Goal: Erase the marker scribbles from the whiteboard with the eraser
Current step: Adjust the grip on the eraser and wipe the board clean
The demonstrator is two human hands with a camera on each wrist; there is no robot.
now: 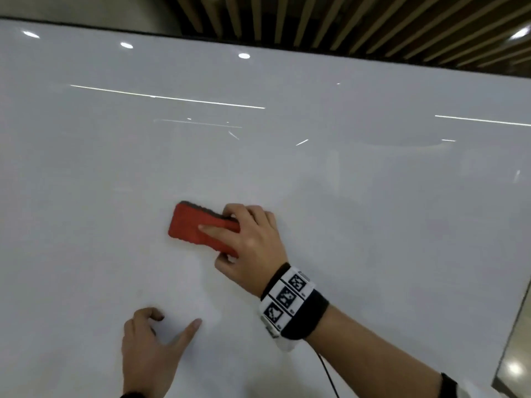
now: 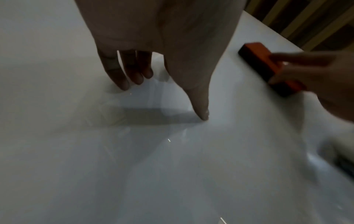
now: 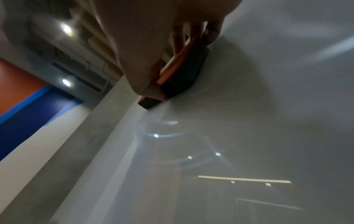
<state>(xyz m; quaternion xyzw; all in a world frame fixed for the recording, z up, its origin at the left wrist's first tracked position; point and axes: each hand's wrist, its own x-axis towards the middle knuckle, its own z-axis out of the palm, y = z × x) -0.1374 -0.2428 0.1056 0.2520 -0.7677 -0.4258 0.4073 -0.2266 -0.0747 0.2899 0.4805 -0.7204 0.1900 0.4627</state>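
**Red eraser flat on a glossy whiteboard**

The whiteboard (image 1: 373, 196) fills nearly the whole head view, its white surface mirroring round ceiling lamps and long light strips. A slatted wooden ceiling (image 1: 344, 21) runs past its top edge, from 12 to 2 o'clock. In the right wrist view, an orange and blue wall (image 3: 23, 97) stands beyond the board at 9 o'clock.

The eraser (image 1: 198, 226), red-backed with a dark felt pad, lies against the board just below centre. The right hand (image 1: 253, 239) grips its right end, thumb under, fingers over, 1 finger along its back. The left hand (image 1: 149, 349), at 7 o'clock, rests its fingertips (image 2: 122, 84) on the board, forefinger straight, the others bent, holding nothing. A patterned wristband (image 1: 287, 303) wraps the right wrist.
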